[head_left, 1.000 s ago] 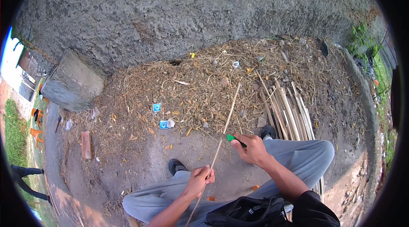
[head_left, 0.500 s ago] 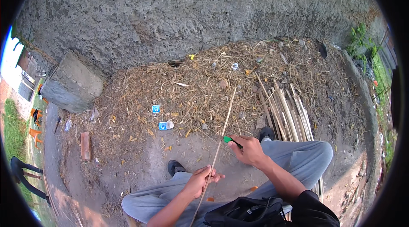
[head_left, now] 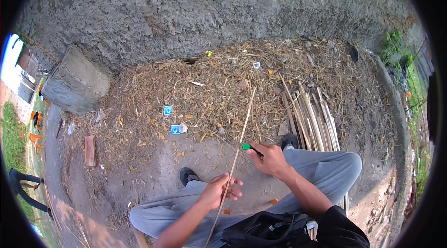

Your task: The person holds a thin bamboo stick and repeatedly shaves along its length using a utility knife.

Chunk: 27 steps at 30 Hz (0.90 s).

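- Bare dirt ground (head_left: pixel 139 173) lies under me, with a rough grey wall (head_left: pixel 209 10) rising behind a heap of dry straw and shavings (head_left: pixel 214 90).
- The long thin bamboo stick (head_left: pixel 243 127) slants from my lap up and away, its far tip over the straw heap.
- My left hand (head_left: pixel 218 191) is curled loosely around the lower part of the stick, fingers partly spread, the stick running through the grip.
- My right hand (head_left: pixel 269 158) is closed around a green-handled tool (head_left: pixel 247 147), which sits right against the stick higher up; I cannot make out its blade.
- Both my knees in grey trousers (head_left: pixel 326 169) frame the hands, and a black bag (head_left: pixel 270 231) rests in my lap.
- Just beside my right knee lies a bundle of split bamboo strips (head_left: pixel 312 120).
- Farther left stand a grey concrete block (head_left: pixel 77 80) and a brick (head_left: pixel 90 150) on the ground.
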Each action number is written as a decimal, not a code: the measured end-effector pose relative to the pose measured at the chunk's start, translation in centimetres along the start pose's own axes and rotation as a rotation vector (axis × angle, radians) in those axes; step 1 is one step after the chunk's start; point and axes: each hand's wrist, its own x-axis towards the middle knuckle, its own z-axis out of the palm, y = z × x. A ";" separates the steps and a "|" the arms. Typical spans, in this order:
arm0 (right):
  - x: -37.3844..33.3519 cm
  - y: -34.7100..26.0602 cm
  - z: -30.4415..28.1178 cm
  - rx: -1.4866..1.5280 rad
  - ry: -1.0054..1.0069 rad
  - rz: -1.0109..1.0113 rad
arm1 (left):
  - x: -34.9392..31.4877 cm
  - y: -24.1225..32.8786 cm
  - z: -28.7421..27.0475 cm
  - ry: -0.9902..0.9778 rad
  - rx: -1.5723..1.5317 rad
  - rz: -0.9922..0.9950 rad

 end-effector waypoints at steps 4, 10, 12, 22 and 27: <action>-0.5 -0.1 0.5 -0.068 -0.007 -0.024 | -0.2 -0.7 -0.1 0.043 -0.074 -0.059; -0.9 -0.6 0.2 -0.095 -0.023 -0.023 | -1.5 -0.9 1.7 0.171 0.057 0.076; -0.7 -1.0 -0.1 -0.081 0.049 0.042 | -2.3 -0.8 2.1 0.161 0.049 0.069; 2.0 2.1 -1.4 -0.230 0.132 0.288 | -4.1 -1.7 2.6 0.141 0.048 -0.028; 2.4 5.2 -0.4 -0.247 0.215 0.141 | -3.9 -1.1 2.1 0.170 0.087 -0.066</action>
